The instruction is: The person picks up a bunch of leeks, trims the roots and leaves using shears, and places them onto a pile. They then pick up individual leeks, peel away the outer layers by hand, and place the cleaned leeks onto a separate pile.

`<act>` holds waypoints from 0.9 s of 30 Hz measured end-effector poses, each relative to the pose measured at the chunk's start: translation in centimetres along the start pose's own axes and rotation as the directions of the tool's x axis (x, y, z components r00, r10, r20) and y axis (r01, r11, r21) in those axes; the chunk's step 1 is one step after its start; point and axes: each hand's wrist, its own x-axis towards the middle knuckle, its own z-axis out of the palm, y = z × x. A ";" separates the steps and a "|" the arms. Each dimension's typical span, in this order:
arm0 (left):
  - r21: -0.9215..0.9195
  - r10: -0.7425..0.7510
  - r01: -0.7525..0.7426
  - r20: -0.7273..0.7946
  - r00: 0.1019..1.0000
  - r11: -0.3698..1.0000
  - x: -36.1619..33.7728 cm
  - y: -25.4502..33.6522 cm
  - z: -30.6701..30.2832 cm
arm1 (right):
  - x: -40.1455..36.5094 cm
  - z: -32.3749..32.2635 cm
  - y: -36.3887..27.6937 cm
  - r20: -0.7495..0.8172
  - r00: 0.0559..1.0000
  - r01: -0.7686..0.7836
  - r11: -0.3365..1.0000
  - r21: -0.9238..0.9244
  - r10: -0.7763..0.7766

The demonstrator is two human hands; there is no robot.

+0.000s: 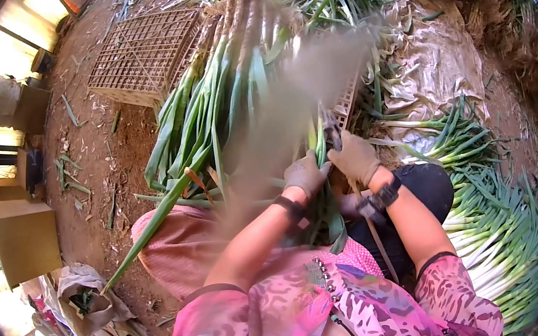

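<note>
While the left hand (pixel 306 176) pinches a green stalk (pixel 312 140) between its fingers, presumably for steadiness, we cannot tell the right hand's (pixel 356 157) grip.

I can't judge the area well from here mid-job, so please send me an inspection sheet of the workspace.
Surface: bare earth floor, littered.
Job's things: unsorted-looking leafy bunch ahead, roots pointing away; pile of white-stemmed green onions on the right.
Clutter: leaf scraps on the floor; slatted crate beside the bunch.
Hands: left hand gloved, closed on green stalks; right hand gloved, close by, a dark object at its fingers, grip unclear.
Cables: nothing seen.
Surroundings: tan box far left; crumpled sheet upper right; a pale blur hides part of the centre.
</note>
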 end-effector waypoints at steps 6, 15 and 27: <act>0.011 0.005 -0.005 0.031 1.000 1.000 -0.1 0.4 -0.4 | 7.8 -1.9 0.1 -0.005 0.985 -0.170 0.984 -0.054 0.170; 0.162 0.088 -0.040 -0.302 0.949 0.986 1.4 0.2 0.5 | 5.7 -1.8 1.6 -0.010 0.963 -0.269 0.959 -0.094 0.269; -0.379 -0.005 -0.021 -0.068 0.998 0.925 5.4 0.6 -0.3 | 2.2 -3.1 0.9 0.000 0.988 -0.152 0.984 0.089 0.153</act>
